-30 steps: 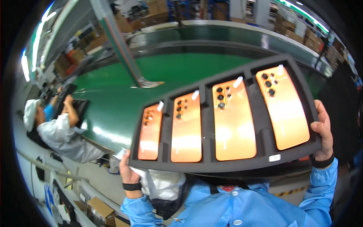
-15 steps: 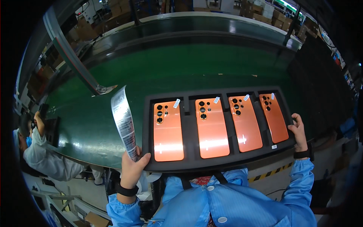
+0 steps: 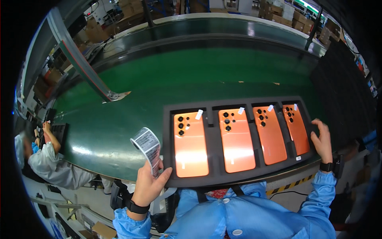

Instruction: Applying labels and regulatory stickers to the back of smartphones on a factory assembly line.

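My left hand (image 3: 150,184) pinches a curling strip of printed labels (image 3: 149,142) at the near left corner of a black foam tray (image 3: 215,179). Its thumb points toward the tray's corner. Several orange phones lie back up in the tray's slots: a leftmost phone (image 3: 191,149), a second phone (image 3: 238,145), a third phone (image 3: 271,139) and a rightmost phone (image 3: 296,133). Each has dark camera rings and a small white tab at its top edge. Beside the tray's right edge is my right hand (image 3: 323,142), thumb and fingers apart, nothing in it; whether it touches the edge is unclear.
The tray lies on a green bench (image 3: 115,131) by its near edge. A metal post (image 3: 79,65) rises at the left. Dark foam sheets (image 3: 346,87) stand at the right. A co-worker in a pale smock (image 3: 55,167) works at the far left. Boxes (image 3: 278,14) fill the background.
The label strip, upright before, now curls over and sits lower. The tray and both hands appear shifted right and slightly down, along with the whole view. My right thumb and fingers look wider apart.
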A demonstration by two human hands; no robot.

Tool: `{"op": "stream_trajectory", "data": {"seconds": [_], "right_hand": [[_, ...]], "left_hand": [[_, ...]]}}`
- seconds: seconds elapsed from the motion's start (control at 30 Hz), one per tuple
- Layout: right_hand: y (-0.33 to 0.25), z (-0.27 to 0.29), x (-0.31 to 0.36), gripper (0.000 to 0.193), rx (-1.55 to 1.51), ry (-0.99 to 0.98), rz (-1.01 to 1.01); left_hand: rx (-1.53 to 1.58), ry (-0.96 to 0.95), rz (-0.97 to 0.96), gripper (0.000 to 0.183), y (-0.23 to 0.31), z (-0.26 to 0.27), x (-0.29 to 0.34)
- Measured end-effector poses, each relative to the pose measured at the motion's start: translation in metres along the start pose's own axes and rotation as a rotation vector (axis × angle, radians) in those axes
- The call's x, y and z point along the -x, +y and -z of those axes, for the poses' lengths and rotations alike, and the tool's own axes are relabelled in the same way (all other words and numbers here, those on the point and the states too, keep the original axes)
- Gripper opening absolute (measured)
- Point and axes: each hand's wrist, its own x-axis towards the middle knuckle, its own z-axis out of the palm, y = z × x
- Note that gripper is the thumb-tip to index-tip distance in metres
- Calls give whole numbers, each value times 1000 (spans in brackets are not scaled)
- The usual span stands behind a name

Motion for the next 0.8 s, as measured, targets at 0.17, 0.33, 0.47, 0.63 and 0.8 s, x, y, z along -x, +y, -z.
{"op": "stream_trajectory", "data": {"seconds": [0.17, 0.33, 0.47, 0.63, 0.8], "right_hand": [[-117, 38, -58, 13, -246, 231, 293], [-251, 10, -78, 21, -707, 74, 867], [-319, -25, -65, 31, -1042, -119, 880], [-333, -44, -52, 25, -1118, -267, 773], [-332, -60, -46, 18, -1189, -333, 729]], "left_hand": [[589, -24, -7, 16, 26, 18, 4], [988, -338, 145, 25, 31, 21, 14], [1015, -347, 66, 31, 29, 13, 19], [967, -295, 52, 32, 6, 9, 24], [835, -360, 121, 43, 3, 5, 27]]}}
